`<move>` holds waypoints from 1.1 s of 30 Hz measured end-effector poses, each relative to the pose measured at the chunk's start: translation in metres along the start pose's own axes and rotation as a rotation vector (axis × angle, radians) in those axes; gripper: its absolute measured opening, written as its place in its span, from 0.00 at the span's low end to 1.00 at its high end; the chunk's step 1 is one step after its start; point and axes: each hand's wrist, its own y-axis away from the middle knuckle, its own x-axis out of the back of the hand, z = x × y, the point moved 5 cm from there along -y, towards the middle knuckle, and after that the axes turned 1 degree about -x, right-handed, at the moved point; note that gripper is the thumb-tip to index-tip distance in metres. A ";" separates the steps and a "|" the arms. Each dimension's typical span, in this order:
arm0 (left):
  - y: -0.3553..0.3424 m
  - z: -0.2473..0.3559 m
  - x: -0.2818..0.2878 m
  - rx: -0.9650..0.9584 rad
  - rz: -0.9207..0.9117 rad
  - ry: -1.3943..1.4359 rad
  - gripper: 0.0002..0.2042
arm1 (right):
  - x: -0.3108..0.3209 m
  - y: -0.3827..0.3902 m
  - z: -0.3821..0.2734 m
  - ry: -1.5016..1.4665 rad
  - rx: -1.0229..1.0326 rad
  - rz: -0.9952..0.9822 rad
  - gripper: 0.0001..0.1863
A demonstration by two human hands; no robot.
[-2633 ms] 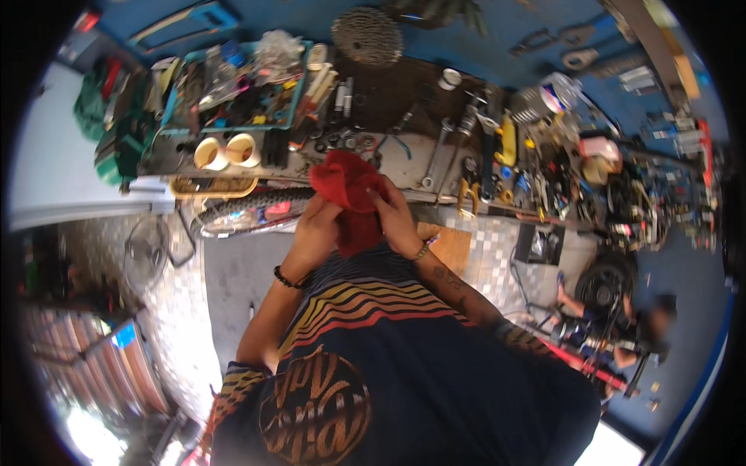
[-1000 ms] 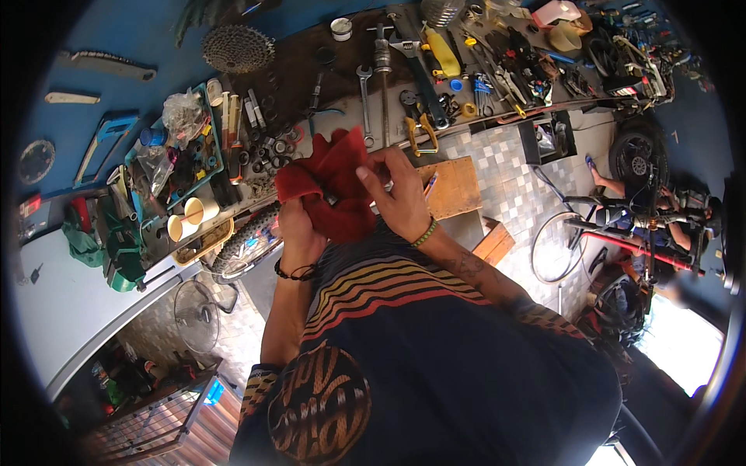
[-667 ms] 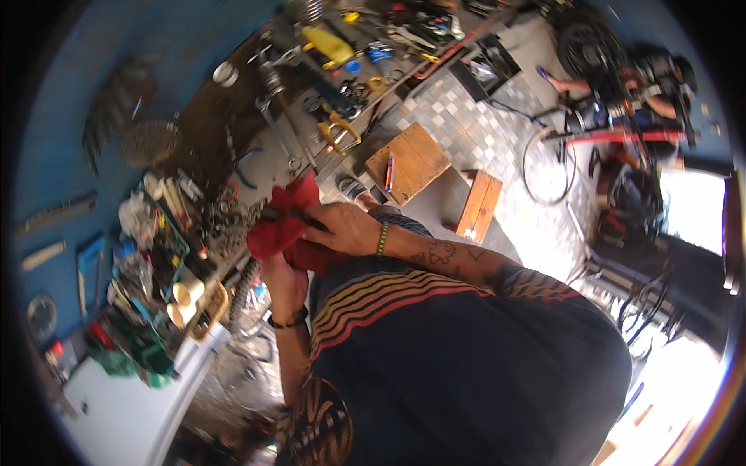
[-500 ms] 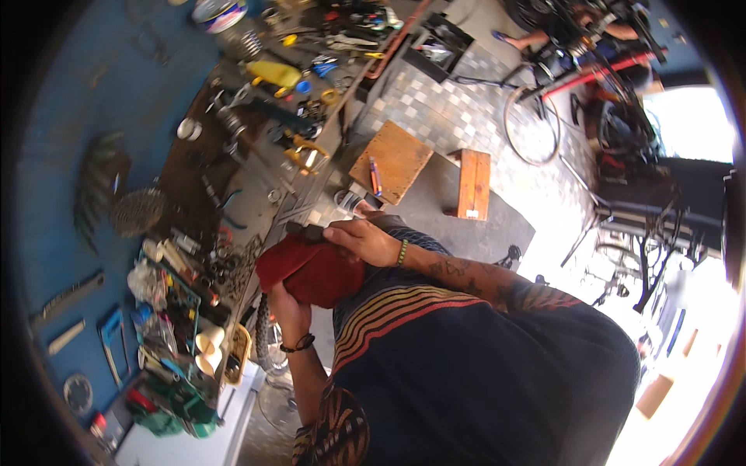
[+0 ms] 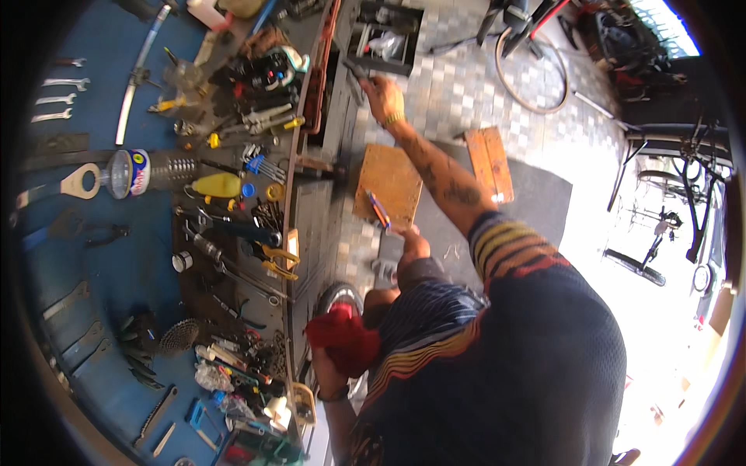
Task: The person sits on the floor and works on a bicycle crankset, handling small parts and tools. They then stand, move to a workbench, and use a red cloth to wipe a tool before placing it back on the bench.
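Note:
A bunched red cloth (image 5: 342, 335) is gripped in my left hand (image 5: 328, 377), low and close to my body beside the workbench edge. My right arm stretches far forward along the bench front. At its end, my right hand (image 5: 383, 99) is closed on a small dark block-like piece (image 5: 355, 71), whose kind I cannot make out. That piece is close to an open black box (image 5: 408, 58) with compartments holding loose items. The fingertips of my right hand are partly hidden behind the hand.
The workbench on the left carries pliers (image 5: 276, 260), a yellow bottle (image 5: 216, 185) and many loose tools. Wrenches (image 5: 66, 83) hang on the blue wall. On the floor side are a wooden board (image 5: 386, 175) with an orange-and-blue tool, another wooden piece (image 5: 489, 165) and a bicycle wheel (image 5: 536, 74).
My right hand has left the red cloth and reached forward with the dark piece. The left hand keeps the cloth, now lower in view. The view has turned and shifted.

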 end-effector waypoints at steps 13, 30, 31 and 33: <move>-0.007 0.024 -0.085 0.023 0.057 0.103 0.29 | -0.087 0.029 -0.063 0.060 0.524 -0.128 0.17; -0.037 0.059 -0.078 -0.310 -0.050 -0.217 0.22 | 0.029 0.243 -0.165 -0.563 0.257 -0.834 0.23; -0.043 0.061 -0.087 -0.353 -0.073 -0.329 0.21 | 0.044 0.265 -0.200 -0.360 0.507 -1.057 0.31; -0.046 0.094 -0.129 -0.534 -0.147 -0.688 0.18 | 0.042 0.294 -0.177 -0.361 0.365 -1.009 0.39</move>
